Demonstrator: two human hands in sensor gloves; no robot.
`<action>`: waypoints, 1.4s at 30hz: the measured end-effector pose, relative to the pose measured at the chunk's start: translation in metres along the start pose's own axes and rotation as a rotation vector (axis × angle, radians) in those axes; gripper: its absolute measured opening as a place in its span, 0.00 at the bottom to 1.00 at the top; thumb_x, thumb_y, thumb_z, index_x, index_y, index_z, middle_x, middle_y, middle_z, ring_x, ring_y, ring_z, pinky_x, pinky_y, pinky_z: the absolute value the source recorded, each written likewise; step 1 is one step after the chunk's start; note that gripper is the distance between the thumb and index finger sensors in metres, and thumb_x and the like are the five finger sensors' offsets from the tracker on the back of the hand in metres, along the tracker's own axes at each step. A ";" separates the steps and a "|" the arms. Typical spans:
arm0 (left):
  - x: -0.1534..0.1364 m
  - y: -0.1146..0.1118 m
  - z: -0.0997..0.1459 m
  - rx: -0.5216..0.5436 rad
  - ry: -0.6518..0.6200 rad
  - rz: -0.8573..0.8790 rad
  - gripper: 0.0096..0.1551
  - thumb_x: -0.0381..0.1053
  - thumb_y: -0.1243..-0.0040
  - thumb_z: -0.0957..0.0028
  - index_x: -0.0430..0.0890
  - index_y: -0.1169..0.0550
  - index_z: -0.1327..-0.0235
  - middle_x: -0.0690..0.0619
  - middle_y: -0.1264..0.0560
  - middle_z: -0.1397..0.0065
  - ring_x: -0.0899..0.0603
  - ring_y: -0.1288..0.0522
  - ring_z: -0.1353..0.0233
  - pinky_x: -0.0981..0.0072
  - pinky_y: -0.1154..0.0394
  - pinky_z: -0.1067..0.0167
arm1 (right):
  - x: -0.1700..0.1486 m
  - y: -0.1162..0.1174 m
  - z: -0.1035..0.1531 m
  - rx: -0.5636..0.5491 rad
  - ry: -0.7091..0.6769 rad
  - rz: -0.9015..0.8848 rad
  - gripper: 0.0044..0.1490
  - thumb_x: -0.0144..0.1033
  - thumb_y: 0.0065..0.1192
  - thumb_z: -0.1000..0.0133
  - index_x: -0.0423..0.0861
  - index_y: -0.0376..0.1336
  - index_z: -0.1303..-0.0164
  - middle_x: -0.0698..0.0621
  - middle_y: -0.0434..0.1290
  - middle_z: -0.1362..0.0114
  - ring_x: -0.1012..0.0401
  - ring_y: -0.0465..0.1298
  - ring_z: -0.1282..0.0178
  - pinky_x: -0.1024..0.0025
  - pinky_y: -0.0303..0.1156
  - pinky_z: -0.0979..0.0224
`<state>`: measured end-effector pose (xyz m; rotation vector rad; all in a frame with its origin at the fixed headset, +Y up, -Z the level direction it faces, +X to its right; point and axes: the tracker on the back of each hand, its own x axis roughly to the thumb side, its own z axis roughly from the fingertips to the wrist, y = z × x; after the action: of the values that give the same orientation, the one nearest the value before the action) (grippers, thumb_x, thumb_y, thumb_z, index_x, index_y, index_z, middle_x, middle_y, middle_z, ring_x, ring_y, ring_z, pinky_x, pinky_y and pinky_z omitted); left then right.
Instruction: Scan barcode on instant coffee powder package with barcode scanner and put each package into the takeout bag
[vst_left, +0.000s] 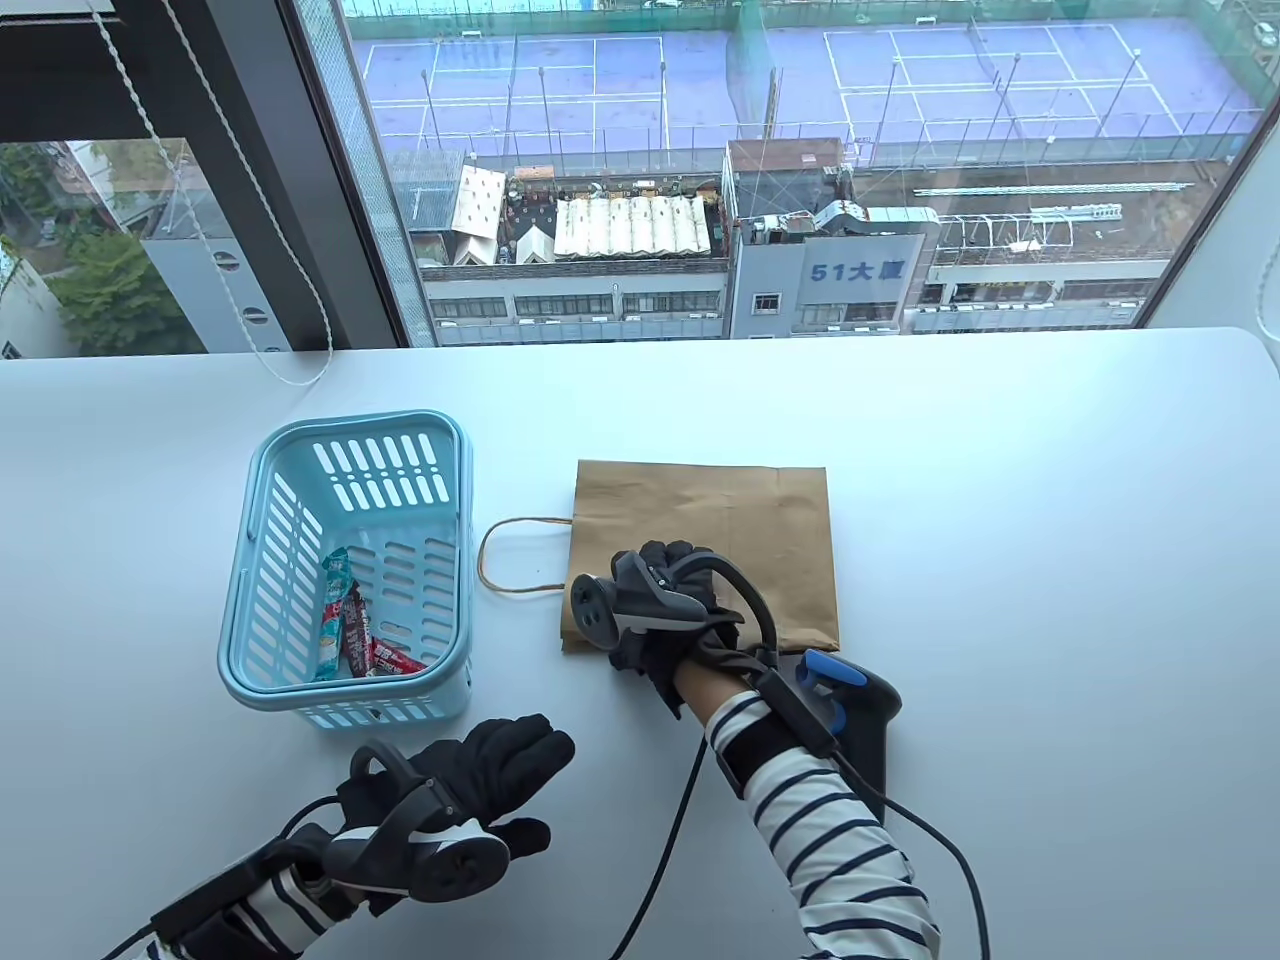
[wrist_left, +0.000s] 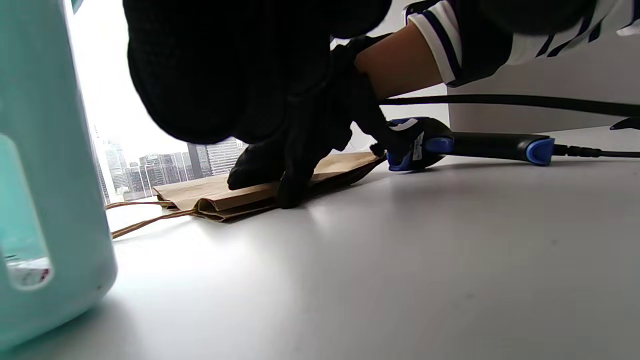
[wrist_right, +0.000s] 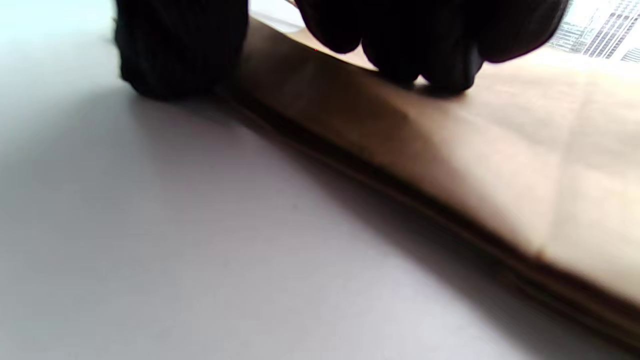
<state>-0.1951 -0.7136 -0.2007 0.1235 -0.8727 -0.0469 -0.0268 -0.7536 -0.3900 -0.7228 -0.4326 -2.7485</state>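
Right hand (vst_left: 655, 610) pinches near edge of flat brown paper bag (vst_left: 740, 520), frame centre. Scanner (vst_left: 850, 705) just behind wrist. Slotted blue basket (vst_left: 290, 560) left holds sachets (vst_left: 350, 625). Left hand (vst_left: 470, 790) relaxed, empty.

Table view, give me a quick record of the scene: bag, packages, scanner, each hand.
takeout bag: flat on the table, handle toward the basket
coffee packages: in the blue basket
barcode scanner: lying beside the bag's near corner, unheld
right hand: fingers on the bag's near edge, thumb at its side
left hand: open, holding nothing
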 end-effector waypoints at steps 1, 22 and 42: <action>-0.002 0.000 0.000 -0.001 0.005 0.025 0.49 0.72 0.50 0.59 0.47 0.39 0.28 0.43 0.27 0.28 0.41 0.14 0.40 0.65 0.11 0.61 | -0.001 -0.002 0.000 -0.036 0.000 -0.002 0.53 0.48 0.63 0.54 0.31 0.54 0.24 0.28 0.62 0.26 0.31 0.68 0.31 0.37 0.65 0.32; -0.007 0.005 0.003 0.023 0.018 0.154 0.48 0.71 0.49 0.58 0.44 0.37 0.29 0.42 0.24 0.32 0.43 0.11 0.47 0.70 0.11 0.65 | -0.019 -0.002 -0.001 -0.060 -0.121 -0.082 0.52 0.49 0.72 0.53 0.34 0.57 0.25 0.30 0.66 0.29 0.36 0.71 0.35 0.40 0.70 0.33; -0.021 0.019 0.004 0.053 0.105 0.267 0.44 0.69 0.50 0.55 0.43 0.32 0.32 0.41 0.17 0.40 0.46 0.07 0.58 0.75 0.09 0.73 | -0.077 -0.068 0.090 -1.038 0.159 -0.636 0.32 0.25 0.77 0.53 0.40 0.65 0.38 0.40 0.79 0.46 0.45 0.81 0.52 0.44 0.76 0.44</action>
<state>-0.2117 -0.6927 -0.2119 0.0581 -0.7795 0.2303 0.0542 -0.6459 -0.3695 -0.5943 1.0673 -3.5115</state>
